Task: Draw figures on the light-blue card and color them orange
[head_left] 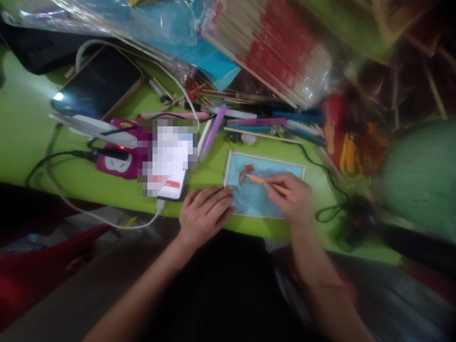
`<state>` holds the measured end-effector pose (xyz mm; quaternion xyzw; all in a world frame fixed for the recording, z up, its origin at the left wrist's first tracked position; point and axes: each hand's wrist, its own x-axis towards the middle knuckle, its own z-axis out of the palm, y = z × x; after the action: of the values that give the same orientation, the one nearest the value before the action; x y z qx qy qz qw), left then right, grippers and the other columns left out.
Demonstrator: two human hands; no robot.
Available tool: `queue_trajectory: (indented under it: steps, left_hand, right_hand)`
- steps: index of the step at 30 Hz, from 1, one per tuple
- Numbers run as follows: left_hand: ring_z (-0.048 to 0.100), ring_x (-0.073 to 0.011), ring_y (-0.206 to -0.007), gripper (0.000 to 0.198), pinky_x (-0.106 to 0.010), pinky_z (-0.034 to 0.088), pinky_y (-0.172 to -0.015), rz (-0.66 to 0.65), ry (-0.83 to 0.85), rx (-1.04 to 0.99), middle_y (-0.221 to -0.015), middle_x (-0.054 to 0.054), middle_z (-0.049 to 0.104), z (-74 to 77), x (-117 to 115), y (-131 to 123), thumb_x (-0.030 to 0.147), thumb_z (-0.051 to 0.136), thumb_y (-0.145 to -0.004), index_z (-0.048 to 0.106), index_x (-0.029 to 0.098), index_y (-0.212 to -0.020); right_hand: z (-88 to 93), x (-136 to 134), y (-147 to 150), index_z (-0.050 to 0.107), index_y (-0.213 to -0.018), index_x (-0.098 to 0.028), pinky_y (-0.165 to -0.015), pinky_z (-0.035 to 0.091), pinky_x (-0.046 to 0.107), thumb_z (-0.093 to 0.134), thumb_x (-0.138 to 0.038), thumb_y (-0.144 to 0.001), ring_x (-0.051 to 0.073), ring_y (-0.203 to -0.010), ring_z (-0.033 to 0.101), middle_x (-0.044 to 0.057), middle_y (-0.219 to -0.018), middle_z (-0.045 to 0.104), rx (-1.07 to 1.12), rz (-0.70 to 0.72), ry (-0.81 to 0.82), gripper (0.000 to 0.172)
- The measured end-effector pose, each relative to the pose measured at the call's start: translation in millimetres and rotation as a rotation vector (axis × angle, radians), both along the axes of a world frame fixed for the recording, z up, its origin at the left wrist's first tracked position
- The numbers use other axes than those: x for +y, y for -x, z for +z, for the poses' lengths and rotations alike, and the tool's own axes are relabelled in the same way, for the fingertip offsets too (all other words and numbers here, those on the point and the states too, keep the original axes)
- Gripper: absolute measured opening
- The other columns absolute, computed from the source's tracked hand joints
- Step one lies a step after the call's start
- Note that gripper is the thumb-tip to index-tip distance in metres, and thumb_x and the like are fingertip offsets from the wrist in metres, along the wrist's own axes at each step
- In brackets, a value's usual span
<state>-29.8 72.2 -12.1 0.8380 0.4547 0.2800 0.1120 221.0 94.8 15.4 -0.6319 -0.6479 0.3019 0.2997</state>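
Note:
A light blue sheet (254,204) with pale strips along its edges lies on the green table. It bears thin line drawings and an orange-brown coloured patch (243,176) at its upper left. My right hand (294,197) rests over the sheet's right side, closed around an orange marker (259,180). The marker's tip points left at the coloured patch; whether it touches is too blurred to tell. At the sheet's left edge, my left hand (205,209) lies flat with fingers stretched out and holds nothing.
Left of the sheet, a lit phone (173,187) with a charging cable leans near a magenta power strip (137,164). A dark phone (103,80) shines its light further left. Behind are markers (215,128), sticks and plastic packets (270,42). A green rounded object (420,175) stands right.

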Motion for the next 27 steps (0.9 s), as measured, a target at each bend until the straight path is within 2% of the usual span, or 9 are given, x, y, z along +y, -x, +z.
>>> queue_trajectory:
  steps: [9,15,27]
  left_hand:
    - [0.076,-0.0218,-0.108,0.019,-0.039,0.049,-0.090,-0.006,0.000,-0.009,-0.123,0.003,0.081,1.2,0.8,-0.5,0.024,0.075,-0.095,0.071,0.025,-0.114]
    - [0.075,-0.0219,-0.110,0.025,-0.040,0.048,-0.093,-0.003,0.010,-0.009,-0.124,0.003,0.081,-0.9,-1.0,0.3,0.024,0.076,-0.093,0.071,0.027,-0.118]
    - [0.075,-0.0217,-0.111,0.025,-0.040,0.049,-0.092,-0.003,0.014,-0.009,-0.125,0.003,0.080,-1.6,-1.5,0.6,0.024,0.077,-0.093,0.071,0.027,-0.117]
  right_hand:
    - [0.9,0.6,0.8,0.079,-0.094,-0.025,-0.067,0.058,0.032,0.073,-0.027,-0.091,0.018,-0.073,0.073,0.000,-0.081,0.080,0.004,-0.033,-0.028,0.006]
    - [2.6,2.1,2.0,0.080,-0.094,-0.026,-0.065,0.056,0.032,0.072,-0.028,-0.091,0.018,-0.071,0.073,0.000,-0.079,0.080,-0.004,-0.053,-0.020,0.008]
    - [3.4,3.2,2.0,0.080,-0.095,-0.026,-0.066,0.057,0.032,0.073,-0.028,-0.092,0.018,-0.072,0.074,0.001,-0.081,0.081,-0.010,-0.038,-0.020,0.009]
